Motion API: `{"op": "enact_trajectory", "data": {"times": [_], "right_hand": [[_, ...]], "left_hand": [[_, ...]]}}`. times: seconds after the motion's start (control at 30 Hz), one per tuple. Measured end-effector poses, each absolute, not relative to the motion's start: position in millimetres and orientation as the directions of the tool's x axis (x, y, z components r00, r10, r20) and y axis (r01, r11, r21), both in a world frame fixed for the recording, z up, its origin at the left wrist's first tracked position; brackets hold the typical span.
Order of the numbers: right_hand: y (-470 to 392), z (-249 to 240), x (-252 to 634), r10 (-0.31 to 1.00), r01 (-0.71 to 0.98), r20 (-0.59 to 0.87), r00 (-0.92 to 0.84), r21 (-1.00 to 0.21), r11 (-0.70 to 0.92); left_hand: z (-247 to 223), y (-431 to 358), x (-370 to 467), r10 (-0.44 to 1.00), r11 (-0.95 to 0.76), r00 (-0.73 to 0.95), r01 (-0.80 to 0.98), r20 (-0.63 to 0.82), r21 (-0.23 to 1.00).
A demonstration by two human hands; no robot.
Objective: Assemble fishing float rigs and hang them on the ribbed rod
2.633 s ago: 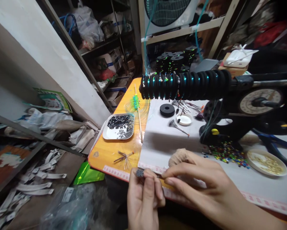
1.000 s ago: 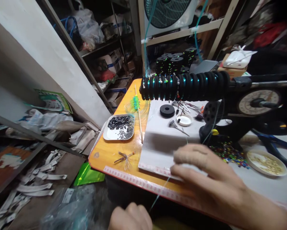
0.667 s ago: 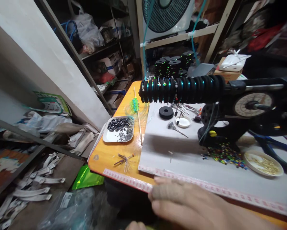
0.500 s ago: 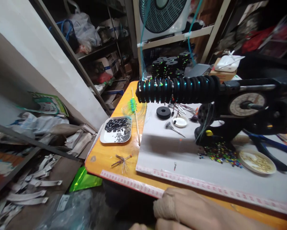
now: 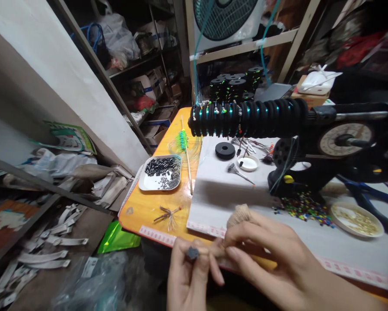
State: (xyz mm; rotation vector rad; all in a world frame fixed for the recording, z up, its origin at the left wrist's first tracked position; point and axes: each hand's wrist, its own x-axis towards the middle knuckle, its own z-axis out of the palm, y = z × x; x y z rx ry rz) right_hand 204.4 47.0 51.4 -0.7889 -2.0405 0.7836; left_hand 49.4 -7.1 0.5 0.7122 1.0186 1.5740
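Low at the front edge of the table, my left hand (image 5: 189, 274) is closed, thumb against fingers, on a small dark grey piece (image 5: 192, 253) with a rough end. Its exact kind cannot be made out. My right hand (image 5: 271, 252) meets it from the right, thumb and fingertips pinched together beside the left fingers. Whatever the right fingertips hold is hidden or too fine to see. Tan tape (image 5: 240, 216) wraps one right finger. A bundle of brown strands with clear line (image 5: 168, 216) lies on the wood left of the hands.
A black winding machine (image 5: 310, 142) carries a row of black spools (image 5: 249, 117). A white tray (image 5: 144, 183) holds black tubes and grey bits. Coloured beads (image 5: 306, 209) and a dish of gold pieces (image 5: 375, 229) lie right. A brush (image 5: 242, 173) and black disc (image 5: 225, 150) lie behind.
My left hand has come up into view with the dark grey piece. The right hand has risen and its fingers now meet the left. The view has shifted slightly.
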Motion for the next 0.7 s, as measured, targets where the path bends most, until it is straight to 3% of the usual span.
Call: {"op": "enact_trajectory", "data": {"times": [0.1, 0.2, 0.33, 0.5, 0.57, 0.7], "right_hand": [[48, 50, 203, 0.798, 0.270, 0.398, -0.453, -0.792, 0.548], [51, 45, 204, 0.808, 0.274, 0.419, -0.414, -0.789, 0.549], [53, 40, 204, 0.794, 0.252, 0.464, -0.393, -0.775, 0.579], [51, 42, 202, 0.799, 0.266, 0.446, -0.404, -0.778, 0.569], [48, 43, 203, 0.806, 0.276, 0.423, -0.414, -0.785, 0.554], [47, 42, 206, 0.806, 0.270, 0.411, -0.426, -0.793, 0.547]], "left_hand": [[2, -2, 59, 0.968, 0.211, 0.014, -0.579, -0.249, 0.787], [4, 1, 64, 0.942, 0.321, 0.116, -0.579, -0.314, 0.749], [2, 0, 64, 0.947, 0.304, 0.054, -0.477, -0.318, 0.825], [-11, -7, 64, 0.961, 0.149, -0.188, -0.274, -0.205, 0.950], [-13, -9, 67, 0.955, 0.114, -0.231, -0.290, -0.185, 0.950], [-5, -8, 72, 0.940, 0.086, -0.243, -0.510, -0.239, 0.856]]}}
